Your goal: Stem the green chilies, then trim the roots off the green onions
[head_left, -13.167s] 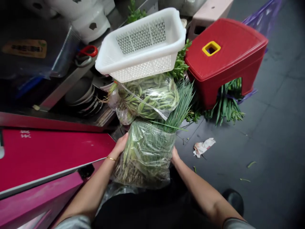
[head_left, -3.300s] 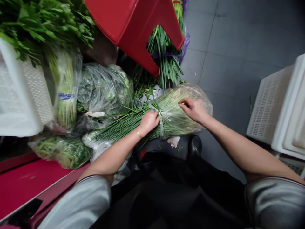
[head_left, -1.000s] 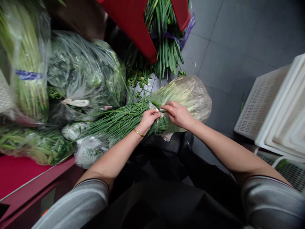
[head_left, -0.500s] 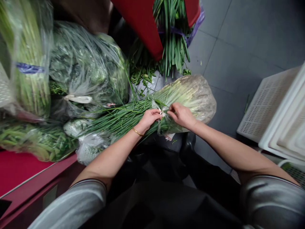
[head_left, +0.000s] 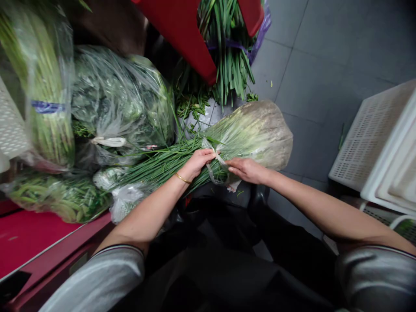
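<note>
A long bundle of thin green stalks, which look like garlic chives or scallions, lies across in front of me. Its pale root end sits inside a clear plastic bag that is soiled brown at the far end. My left hand pinches the gathered, twisted plastic at the middle of the bundle. On the near side of that gather, my right hand has its fingers closed on a loose strip of the same bag. The exact fingertip hold of the right hand is partly hidden.
Bagged leafy greens, bagged pale stalks and bagged green pods crowd the left. A red stool stands over tied green leaves. White crates stand right on grey floor tiles.
My right hand has moved down and slightly toward me, drawing out a strip of plastic from the gather. The left hand keeps its pinch. The view has shifted slightly.
</note>
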A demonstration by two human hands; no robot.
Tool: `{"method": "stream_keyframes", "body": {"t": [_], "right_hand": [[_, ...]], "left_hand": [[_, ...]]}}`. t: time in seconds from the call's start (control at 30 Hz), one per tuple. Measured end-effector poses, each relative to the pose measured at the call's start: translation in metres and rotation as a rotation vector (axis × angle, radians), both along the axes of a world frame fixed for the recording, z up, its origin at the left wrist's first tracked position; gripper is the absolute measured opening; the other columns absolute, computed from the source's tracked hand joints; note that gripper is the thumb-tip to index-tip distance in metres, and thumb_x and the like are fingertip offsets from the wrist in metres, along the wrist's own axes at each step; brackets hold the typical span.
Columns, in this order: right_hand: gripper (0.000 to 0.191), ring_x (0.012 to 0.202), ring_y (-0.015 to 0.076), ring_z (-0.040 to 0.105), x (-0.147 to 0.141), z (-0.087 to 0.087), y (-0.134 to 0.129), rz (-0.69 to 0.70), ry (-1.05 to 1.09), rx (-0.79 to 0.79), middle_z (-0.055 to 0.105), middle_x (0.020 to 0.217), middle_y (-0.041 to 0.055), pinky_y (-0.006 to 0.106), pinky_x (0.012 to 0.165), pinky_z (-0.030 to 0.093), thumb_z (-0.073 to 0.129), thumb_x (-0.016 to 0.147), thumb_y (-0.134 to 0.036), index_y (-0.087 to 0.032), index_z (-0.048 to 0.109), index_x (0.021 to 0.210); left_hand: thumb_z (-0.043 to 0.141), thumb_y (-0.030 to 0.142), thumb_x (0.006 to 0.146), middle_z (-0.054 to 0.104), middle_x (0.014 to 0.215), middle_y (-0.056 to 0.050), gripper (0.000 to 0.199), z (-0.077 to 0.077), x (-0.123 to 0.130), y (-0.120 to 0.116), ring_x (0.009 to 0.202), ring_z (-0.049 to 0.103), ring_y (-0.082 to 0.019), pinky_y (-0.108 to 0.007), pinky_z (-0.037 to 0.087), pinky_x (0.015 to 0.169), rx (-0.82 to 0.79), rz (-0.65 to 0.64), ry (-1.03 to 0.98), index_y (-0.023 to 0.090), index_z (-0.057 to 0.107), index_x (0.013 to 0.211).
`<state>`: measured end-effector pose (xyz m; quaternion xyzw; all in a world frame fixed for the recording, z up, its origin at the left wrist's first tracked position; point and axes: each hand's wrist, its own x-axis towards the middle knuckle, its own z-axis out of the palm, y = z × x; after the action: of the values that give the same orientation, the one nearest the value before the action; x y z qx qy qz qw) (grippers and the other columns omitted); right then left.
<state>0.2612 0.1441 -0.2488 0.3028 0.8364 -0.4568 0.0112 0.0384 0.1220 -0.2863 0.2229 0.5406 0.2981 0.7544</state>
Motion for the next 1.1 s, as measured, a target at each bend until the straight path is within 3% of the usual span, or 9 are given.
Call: {"method": "stream_keyframes", "body": {"t": [0.17,0.33,0.43,0.53,0.7,0.83,0.93,1.0,1.1], "right_hand": [[0.034,0.096,0.0210,0.061,-0.028,0.012,0.023,-0.073,-0.153,0.209,0.065,0.107,0.0131,0.029,0.080,0.044,0.040,0.099,-0.028,-0.016,0.068,0.113],[0.044,0.084,0.0244,0.065,-0.061,0.004,0.028,-0.159,-0.465,0.120,0.070,0.094,0.0142,0.029,0.069,0.042,0.049,0.094,-0.052,-0.013,0.065,0.107],[0.048,0.077,0.0218,0.063,-0.068,-0.007,0.014,-0.331,-0.418,-0.042,0.070,0.090,0.0112,0.028,0.066,0.041,0.057,0.090,-0.051,-0.010,0.057,0.116],[0.035,0.070,0.0166,0.060,-0.060,-0.016,0.005,-0.447,-0.288,-0.204,0.068,0.083,0.0054,0.026,0.064,0.042,0.056,0.092,-0.041,-0.011,0.057,0.110],[0.031,0.078,0.0177,0.064,-0.032,-0.011,0.005,-0.269,-0.123,-0.066,0.070,0.092,0.0074,0.029,0.073,0.046,0.039,0.099,-0.033,-0.016,0.063,0.108],[0.032,0.072,0.0243,0.067,-0.021,-0.024,-0.002,-0.025,-0.222,0.203,0.070,0.081,0.0128,0.034,0.064,0.048,0.039,0.096,-0.030,-0.019,0.067,0.085],[0.027,0.066,0.0267,0.067,-0.029,-0.054,0.000,-0.066,-0.110,0.295,0.069,0.076,0.0140,0.037,0.060,0.049,0.041,0.089,-0.021,-0.023,0.067,0.081],[0.027,0.062,0.0280,0.068,-0.035,-0.069,0.004,-0.099,-0.063,0.283,0.068,0.072,0.0124,0.039,0.057,0.049,0.041,0.086,-0.020,-0.026,0.065,0.076],[0.028,0.062,0.0285,0.069,-0.034,-0.087,0.006,-0.098,0.011,0.251,0.068,0.069,0.0120,0.041,0.057,0.051,0.041,0.084,-0.023,-0.031,0.064,0.072]], "left_hand": [[0.080,0.034,0.058,0.053,0.060,0.002,0.026,-0.002,0.008,-0.006,0.054,0.033,-0.007,-0.024,0.024,0.054,0.005,0.071,-0.011,0.015,0.072,0.073],[0.075,0.030,0.062,0.058,0.060,-0.001,0.018,-0.004,0.000,-0.005,0.057,0.048,-0.011,-0.024,0.034,0.056,-0.067,0.046,-0.073,0.014,0.068,0.068],[0.072,0.029,0.064,0.057,0.059,-0.002,0.017,-0.006,-0.004,-0.004,0.056,0.049,-0.011,-0.024,0.036,0.055,-0.089,0.071,-0.081,0.014,0.064,0.063],[0.073,0.026,0.063,0.049,0.050,0.002,0.017,-0.015,-0.006,-0.004,0.050,0.041,-0.008,-0.023,0.030,0.052,-0.028,0.029,-0.050,0.015,0.061,0.058],[0.074,0.034,0.062,0.047,0.049,0.003,0.019,-0.019,0.000,-0.006,0.047,0.035,-0.007,-0.025,0.025,0.050,0.049,0.065,0.039,0.016,0.066,0.063],[0.071,0.050,0.066,0.046,0.045,-0.001,0.032,-0.004,0.012,0.000,0.043,0.036,-0.010,-0.030,0.028,0.045,0.097,0.017,0.177,0.023,0.062,0.053],[0.075,0.052,0.061,0.052,0.044,-0.004,0.030,0.014,-0.003,0.014,0.042,0.043,-0.014,-0.034,0.033,0.043,0.266,-0.173,0.345,0.027,0.062,0.049],[0.075,0.050,0.060,0.060,0.051,-0.006,0.022,0.043,-0.024,0.024,0.048,0.052,-0.018,-0.035,0.041,0.048,0.430,-0.325,0.438,0.029,0.070,0.061],[0.071,0.046,0.069,0.072,0.074,-0.012,0.028,0.109,-0.069,0.039,0.065,0.064,-0.024,-0.038,0.050,0.062,0.622,-0.396,0.534,0.027,0.077,0.088]]}}
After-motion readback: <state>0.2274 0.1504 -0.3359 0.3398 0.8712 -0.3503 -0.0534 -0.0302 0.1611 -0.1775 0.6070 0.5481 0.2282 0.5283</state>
